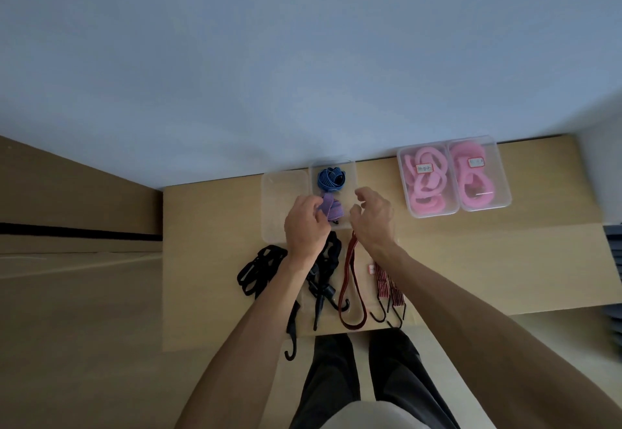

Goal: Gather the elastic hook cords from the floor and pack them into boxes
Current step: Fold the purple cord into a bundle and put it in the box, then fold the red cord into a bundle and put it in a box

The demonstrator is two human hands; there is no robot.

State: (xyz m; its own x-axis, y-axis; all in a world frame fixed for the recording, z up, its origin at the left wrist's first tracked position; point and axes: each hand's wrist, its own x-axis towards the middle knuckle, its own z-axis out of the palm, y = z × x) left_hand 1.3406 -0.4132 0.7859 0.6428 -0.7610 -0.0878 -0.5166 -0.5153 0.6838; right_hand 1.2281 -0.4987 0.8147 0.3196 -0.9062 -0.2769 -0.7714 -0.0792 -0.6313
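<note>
On the wooden floor [471, 260] by the pale wall [303, 58], seen from your head camera, your left hand [304, 225] pinches a folded purple cord [331, 209] and holds it over a clear box [333, 193]; whether the cord already touches the bottom of the box, you cannot tell. Deeper in that same box lies a coiled blue cord [331, 179]. Your right hand [373, 218] hovers just beside the box with its fingers loosely curled, grasping nothing. Touching the box on its left stands a second clear box [282, 206], partly hidden by your left hand. Nearer to you, the other cords lie on the floor: a black bundle [261, 268] to the left, a black cord [324, 280] under your left wrist, a long red loop [350, 280] between your forearms, and a red striped bundle [387, 285] with dark hooks partly under your right forearm. A black hook [291, 344] hangs out past the board's near edge. Well off to the right, against the wall, two clear boxes [452, 176] sit side by side, touching, each filled with pink cords [425, 183] and bearing a small label. Your dark trouser legs [367, 378] show at the bottom.
</note>
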